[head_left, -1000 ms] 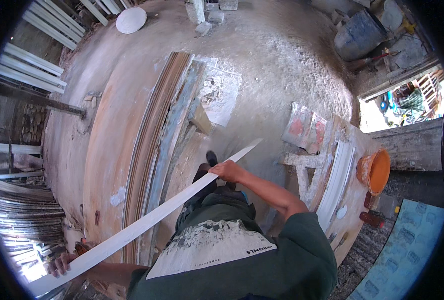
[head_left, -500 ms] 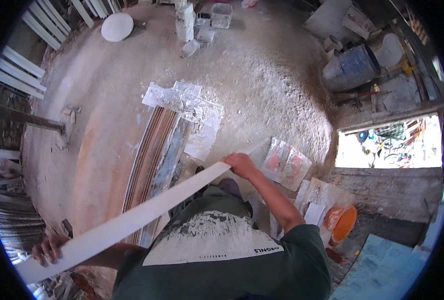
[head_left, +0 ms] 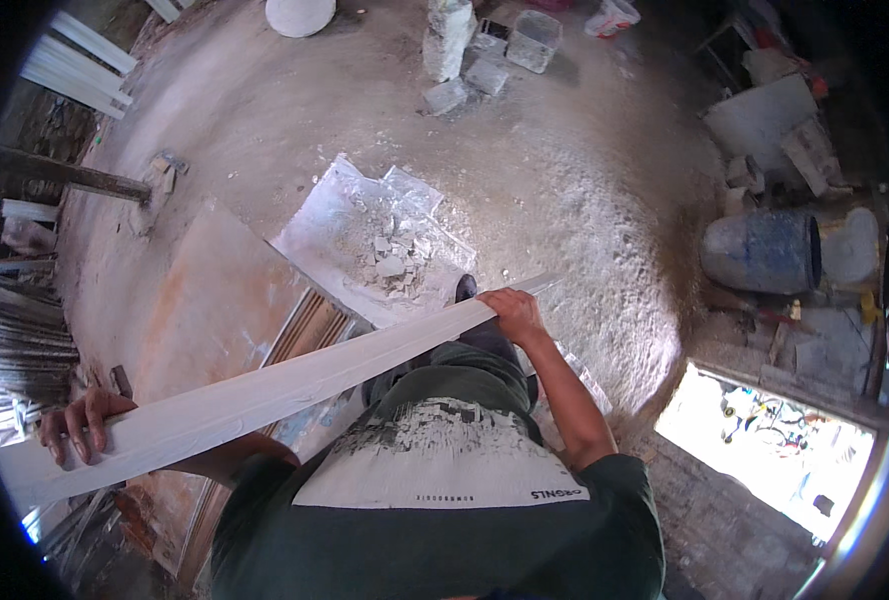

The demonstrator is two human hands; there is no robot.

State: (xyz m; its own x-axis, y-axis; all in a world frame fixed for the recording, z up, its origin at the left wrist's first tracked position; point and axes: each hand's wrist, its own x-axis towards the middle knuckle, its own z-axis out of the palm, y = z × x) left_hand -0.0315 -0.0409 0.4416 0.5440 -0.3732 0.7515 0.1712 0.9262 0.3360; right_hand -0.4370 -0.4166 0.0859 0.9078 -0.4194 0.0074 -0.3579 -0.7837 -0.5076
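Left hand (head_left: pixel 83 424) seems to pinch a white strip (head_left: pixel 265 402) edgewise; right hand (head_left: pixel 515 313) clasps its far end, floor (head_left: pixel 365 100) spreading beyond.

A board (head_left: pixel 285 388) slants across 2 hands, the left hand (head_left: pixel 83 422) on its left part, the right hand (head_left: pixel 513 312) near its far end. Beyond it, rubble (head_left: pixel 392 266) lies on a sheet (head_left: pixel 315 228); a barrel (head_left: pixel 755 250) is right, stacked strips (head_left: pixel 20 340) left.
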